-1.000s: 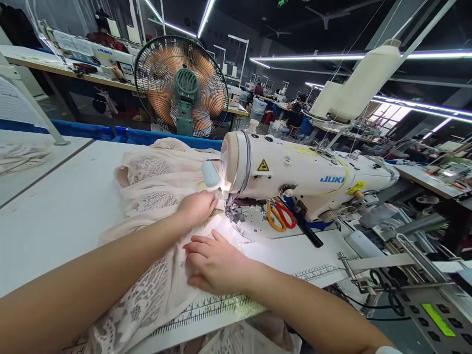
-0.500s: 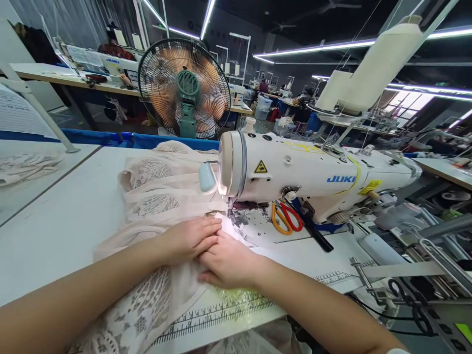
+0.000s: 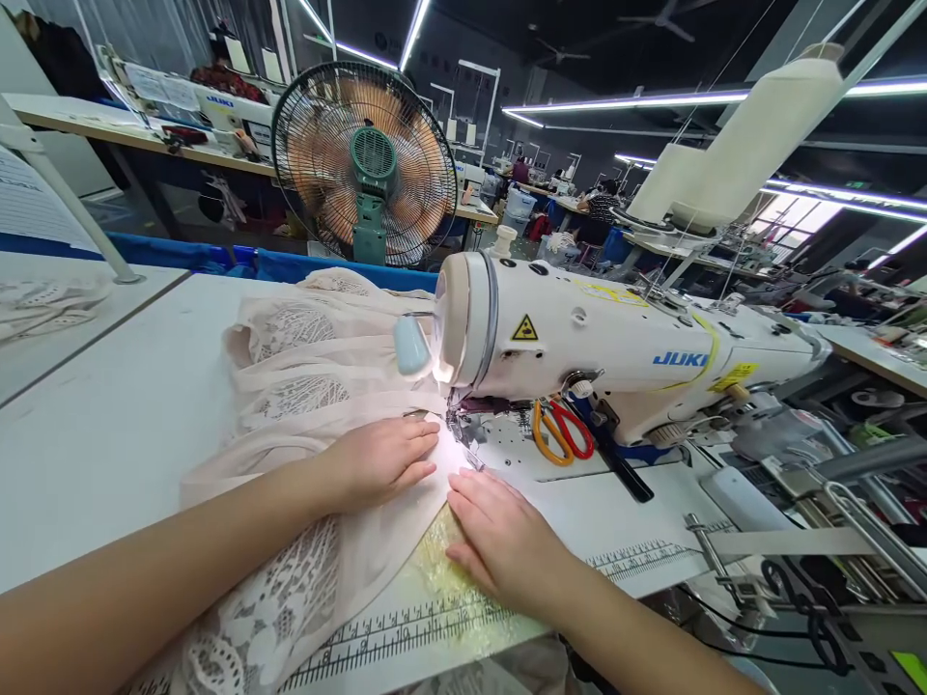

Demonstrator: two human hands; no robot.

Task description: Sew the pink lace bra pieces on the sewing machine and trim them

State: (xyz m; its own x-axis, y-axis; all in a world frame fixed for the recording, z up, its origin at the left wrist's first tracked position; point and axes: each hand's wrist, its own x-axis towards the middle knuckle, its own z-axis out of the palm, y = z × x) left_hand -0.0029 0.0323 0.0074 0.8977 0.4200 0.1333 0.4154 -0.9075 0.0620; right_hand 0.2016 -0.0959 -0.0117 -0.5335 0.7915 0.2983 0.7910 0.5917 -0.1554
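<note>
Pale pink lace fabric [image 3: 304, 386], sheer and patterned with openwork, lies bunched on the smooth white table [image 3: 108, 405], running up to the needle of the glossy white sewing machine [image 3: 594, 347]. Left hand [image 3: 380, 458] presses flat on the lace, fingers extended, gripping nothing. Right hand [image 3: 503, 541] rests flat just beside the fabric edge, on the printed ruler strip [image 3: 406, 627].

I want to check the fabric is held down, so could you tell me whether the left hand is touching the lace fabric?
Touching: the head view shows the left hand lying flat on the lace fabric.
</note>
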